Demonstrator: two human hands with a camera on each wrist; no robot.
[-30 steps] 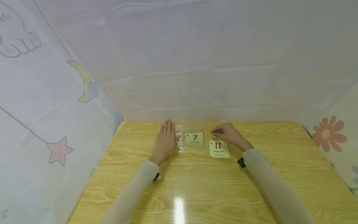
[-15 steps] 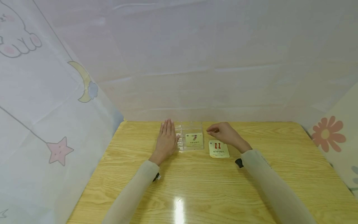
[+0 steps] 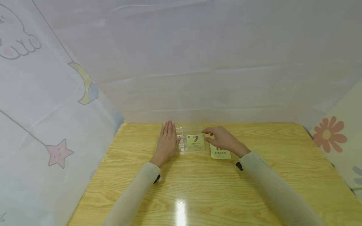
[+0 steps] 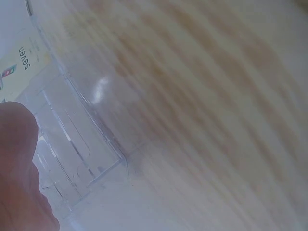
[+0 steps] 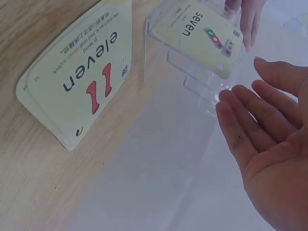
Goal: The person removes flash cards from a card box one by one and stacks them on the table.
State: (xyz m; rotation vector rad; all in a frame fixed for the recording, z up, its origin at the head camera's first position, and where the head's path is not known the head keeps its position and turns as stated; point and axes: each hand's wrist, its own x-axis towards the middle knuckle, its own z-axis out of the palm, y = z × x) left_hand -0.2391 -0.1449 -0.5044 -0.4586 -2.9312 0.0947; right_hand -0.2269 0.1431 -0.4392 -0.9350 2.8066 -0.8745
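A clear plastic tiered card holder (image 3: 188,127) stands near the table's back edge. In its front right part rests a pale yellow "seven" card (image 3: 195,145), seen also in the right wrist view. My left hand (image 3: 166,142) lies with straight fingers over the holder's left side; its thumb (image 4: 19,159) shows in the left wrist view. At the holder's right edge is my right hand (image 3: 223,138), thumb and fingers apart and nothing between them. Below that hand lies a small stack of cards, topped by an "eleven" card (image 5: 91,77), partly covered in the head view.
The wooden table (image 3: 169,188) ends at a pale backdrop (image 3: 212,78) right behind the holder. Printed cloth with a star (image 3: 60,153) and a flower (image 3: 329,135) hangs at both sides.
My right hand has moved left from above the "eleven" card to the holder's right edge, and its thumb and fingers have spread apart. The left hand has stayed in place.
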